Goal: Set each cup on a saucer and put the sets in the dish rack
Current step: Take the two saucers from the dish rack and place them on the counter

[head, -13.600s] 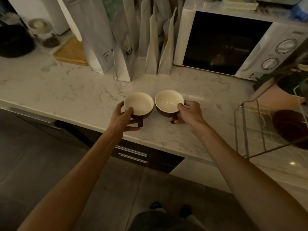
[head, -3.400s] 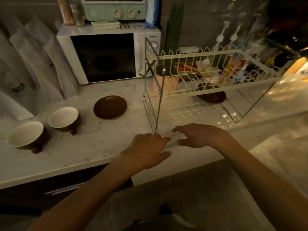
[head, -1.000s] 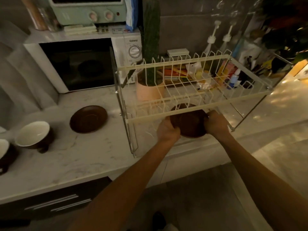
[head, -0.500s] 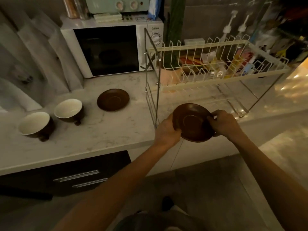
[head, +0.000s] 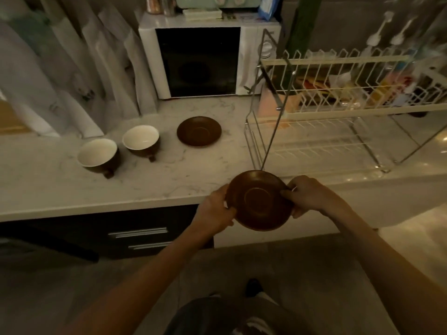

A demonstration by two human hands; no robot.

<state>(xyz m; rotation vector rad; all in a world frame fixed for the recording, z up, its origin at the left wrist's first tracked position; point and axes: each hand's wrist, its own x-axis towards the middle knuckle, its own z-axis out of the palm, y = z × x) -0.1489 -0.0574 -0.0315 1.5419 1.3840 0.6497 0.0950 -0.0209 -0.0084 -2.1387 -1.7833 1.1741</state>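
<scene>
Now left hand (head: 214, 209), right hand (head: 308, 195) clamp saucer (head: 260, 200) rim, past counter (head: 145, 189) edge, clear of rack (head: 338, 110).

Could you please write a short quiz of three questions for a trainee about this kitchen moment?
1. True or false: both hands grip one saucer.
2. How many cups stand on the counter?
3. Where is the other saucer? A) inside the dish rack B) on the counter, between the cups and the rack C) under a cup

Key:
1. True: the left hand and the right hand pinch opposite edges of its rim.
2. Two: the left cup and the right cup, both without saucers.
3. B
</scene>
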